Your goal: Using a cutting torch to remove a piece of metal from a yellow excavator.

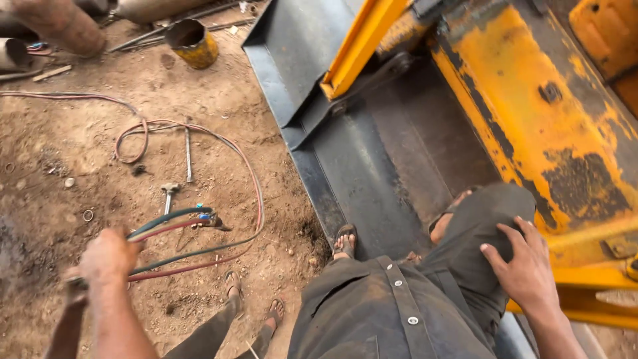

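Note:
My left hand [106, 256] is closed around the end of a bundle of green and red gas hoses [169, 223], low at the left over the dirt ground. The hoses run to a torch fitting with small blue and green knobs [209, 219] lying on the ground. My right hand [525, 266] rests flat on my bent right knee, fingers spread on the dark grey trouser cloth. My sandalled feet [345, 240] stand on the black steel bucket [372, 166] of a yellow machine [531, 100].
Another person's sandalled feet [256, 299] stand on the dirt beside the bucket edge. A red hose loop [199, 133], a hammer [169, 193] and a metal rod [188, 156] lie on the ground. A yellow drum [193, 43] and rusty pipes [60, 23] sit at the far left.

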